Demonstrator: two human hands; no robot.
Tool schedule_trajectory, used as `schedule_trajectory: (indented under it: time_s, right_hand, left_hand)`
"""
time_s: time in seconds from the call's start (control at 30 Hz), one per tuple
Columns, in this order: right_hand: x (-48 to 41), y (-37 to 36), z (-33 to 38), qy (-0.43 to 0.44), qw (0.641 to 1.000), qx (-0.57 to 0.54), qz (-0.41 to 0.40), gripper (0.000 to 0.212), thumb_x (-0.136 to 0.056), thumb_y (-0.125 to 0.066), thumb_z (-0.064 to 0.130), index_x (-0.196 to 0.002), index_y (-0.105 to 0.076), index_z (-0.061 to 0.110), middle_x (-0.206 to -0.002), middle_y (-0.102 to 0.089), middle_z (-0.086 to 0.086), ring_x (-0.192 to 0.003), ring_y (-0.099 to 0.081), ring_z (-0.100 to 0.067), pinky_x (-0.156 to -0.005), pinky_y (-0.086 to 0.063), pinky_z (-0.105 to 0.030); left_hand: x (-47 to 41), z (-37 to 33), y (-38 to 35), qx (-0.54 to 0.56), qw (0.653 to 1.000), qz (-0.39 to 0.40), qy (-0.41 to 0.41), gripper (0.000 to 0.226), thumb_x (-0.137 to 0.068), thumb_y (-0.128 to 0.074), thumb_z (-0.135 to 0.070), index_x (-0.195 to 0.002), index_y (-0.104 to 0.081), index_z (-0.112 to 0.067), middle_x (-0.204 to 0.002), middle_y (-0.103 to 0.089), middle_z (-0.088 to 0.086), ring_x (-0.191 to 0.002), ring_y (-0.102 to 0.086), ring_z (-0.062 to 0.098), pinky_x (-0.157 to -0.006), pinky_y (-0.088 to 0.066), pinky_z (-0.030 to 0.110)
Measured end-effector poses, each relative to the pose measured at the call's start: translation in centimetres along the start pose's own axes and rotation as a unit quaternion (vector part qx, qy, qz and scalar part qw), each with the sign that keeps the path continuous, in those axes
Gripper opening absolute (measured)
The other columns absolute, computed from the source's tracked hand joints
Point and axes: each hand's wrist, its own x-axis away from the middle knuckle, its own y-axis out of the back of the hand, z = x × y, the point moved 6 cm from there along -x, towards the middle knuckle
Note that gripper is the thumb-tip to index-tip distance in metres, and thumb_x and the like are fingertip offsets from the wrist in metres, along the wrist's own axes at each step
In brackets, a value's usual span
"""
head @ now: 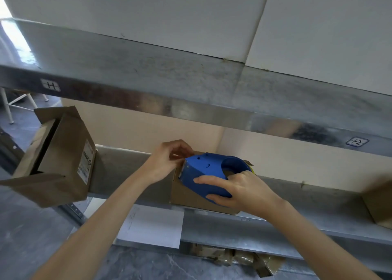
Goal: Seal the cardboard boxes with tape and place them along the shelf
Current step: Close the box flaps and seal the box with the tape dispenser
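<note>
Showing a person working at a metal shelf (127, 167), head view. R hand (239, 191) is grasping a blue dispenser (209, 169) from the near side, thumb lying along its lower face and fingers wrapping under its rear; a yellow roll edge is peeking out behind the round hub. Dispenser is resting on the top of the box (191, 197), its front end pointing left, toward the top-left corner. Box is sitting upright on the shelf at ctr, near side flush w/ the shelf's front lip.

L hand (167, 161) is hovering at that same corner, just beside the dispenser's front, fingers curled, thumb and forefinger meeting. What they are pinching, if anything, cannot be told.

An open box (61, 159) is lying on its side at the shelf's left end, flaps splaying outward, a white label (86, 163) facing right. Part of a 3rd box (379, 203) is showing at the right edge, well apart from the ctr one.

An upper shelf (148, 84) is carrying large white cartons (148, 14) side by side. A paper sheet (152, 224) is lying on the tier below, and cardboard scraps (233, 256) are lying on the floor (31, 226) beneath it.
</note>
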Motion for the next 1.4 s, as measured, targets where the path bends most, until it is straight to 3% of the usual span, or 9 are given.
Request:
schedule_trajectory:
  time_s: [0.13, 0.3, 0.53, 0.67, 0.8, 1.0, 1.07, 1.3, 1.4]
  right_hand:
    - [-0.7, 0.3, 0.3, -0.002, 1.000, -0.004, 0.018, 0.041, -0.095, -0.049, 0.040, -0.135, -0.049, 0.032, -0.043, -0.038, 0.006, -0.045, -0.024, -0.007, -0.041, -0.034, -0.022]
    - [-1.5, 0.7, -0.7, -0.041, 0.998, -0.015, 0.040, 0.044, -0.096, -0.051, 0.045, -0.139, -0.048, 0.039, -0.045, -0.023, 0.008, -0.041, -0.026, -0.010, -0.044, -0.026, -0.024]
    - [-0.8, 0.7, -2.5, -0.075, 0.994, -0.041, 0.072, 0.046, -0.092, -0.039, 0.058, -0.137, -0.031, 0.056, -0.046, -0.035, 0.002, -0.044, -0.036, -0.016, -0.048, -0.044, -0.034]
    - [0.0, 1.0, -2.7, -0.074, 0.994, -0.036, 0.074, 0.046, -0.092, -0.039, 0.058, -0.137, -0.031, 0.056, -0.046, -0.032, 0.004, -0.043, -0.035, -0.016, -0.046, -0.041, -0.029]
    - [2.3, 2.3, -4.4, -0.108, 0.991, -0.036, 0.067, 0.044, -0.091, -0.043, 0.056, -0.135, -0.039, 0.054, -0.044, -0.024, 0.012, -0.039, -0.028, -0.011, -0.042, -0.030, -0.017]
    - [4.3, 2.6, -6.6, -0.172, 0.981, -0.052, 0.071, 0.045, -0.088, -0.050, 0.057, -0.133, -0.042, 0.059, -0.045, -0.040, 0.009, -0.040, -0.035, -0.014, -0.043, -0.031, -0.017]
    - [4.8, 2.8, -7.2, -0.194, 0.977, -0.057, 0.074, 0.045, -0.088, -0.055, 0.054, -0.132, -0.046, 0.057, -0.045, -0.041, 0.010, -0.042, -0.040, -0.014, -0.046, -0.032, -0.016]
    - [7.0, 3.7, -8.6, -0.247, 0.962, -0.110, 0.048, 0.043, -0.084, -0.065, 0.050, -0.124, -0.049, 0.056, -0.058, -0.053, 0.036, -0.040, -0.042, -0.013, -0.044, -0.035, -0.017]
    - [7.8, 4.1, -9.1, -0.266, 0.952, -0.148, 0.035, 0.044, -0.076, -0.058, 0.062, -0.119, -0.048, 0.061, -0.055, -0.059, 0.018, -0.039, -0.044, -0.014, -0.040, -0.035, -0.018]
  left_hand:
    - [0.1, 0.5, 0.0, 0.009, 0.999, -0.043, 0.010, 0.036, -0.084, -0.056, 0.018, -0.081, -0.064, -0.017, -0.081, -0.070, -0.012, -0.080, -0.066, 0.004, -0.073, -0.049, 0.016]
    - [0.5, 1.2, 0.5, 0.066, 0.989, -0.127, 0.023, 0.041, -0.077, -0.045, 0.025, -0.080, -0.063, -0.012, -0.075, -0.067, -0.001, -0.072, -0.063, 0.011, -0.066, -0.049, 0.020]
    - [1.4, 3.0, 3.2, 0.103, 0.972, -0.203, 0.053, 0.029, -0.083, -0.066, 0.012, -0.076, -0.064, -0.016, -0.074, -0.072, -0.002, -0.075, -0.069, 0.012, -0.071, -0.052, 0.017]
    - [2.5, 4.3, 4.8, 0.114, 0.959, -0.249, 0.076, 0.027, -0.083, -0.067, 0.011, -0.079, -0.065, -0.015, -0.076, -0.072, -0.003, -0.079, -0.070, 0.012, -0.075, -0.053, 0.016]
    - [5.5, 6.1, 9.0, 0.049, 0.932, -0.351, 0.077, 0.015, -0.085, -0.070, 0.004, -0.087, -0.065, -0.011, -0.077, -0.071, -0.017, -0.075, -0.065, -0.004, -0.073, -0.047, 0.006]
    - [4.6, 5.9, 6.9, 0.172, 0.940, -0.286, 0.072, 0.021, -0.087, -0.068, -0.002, -0.094, -0.057, -0.018, -0.104, -0.069, 0.007, -0.105, -0.069, 0.019, -0.088, -0.053, 0.023]
    - [3.8, 5.5, 5.5, 0.208, 0.940, -0.261, 0.071, 0.036, -0.080, -0.073, 0.002, -0.100, -0.053, -0.020, -0.107, -0.066, 0.002, -0.108, -0.069, 0.018, -0.086, -0.054, 0.021]
    - [2.6, 5.1, 1.6, 0.107, 0.971, -0.207, 0.055, 0.066, -0.068, -0.087, 0.000, -0.114, -0.042, -0.014, -0.117, -0.054, 0.007, -0.110, -0.066, 0.007, -0.088, -0.046, 0.009]
    - [2.5, 5.0, 0.4, 0.071, 0.978, -0.189, 0.042, 0.068, -0.067, -0.088, -0.002, -0.112, -0.041, -0.020, -0.113, -0.055, -0.001, -0.109, -0.065, 0.002, -0.090, -0.042, 0.006]
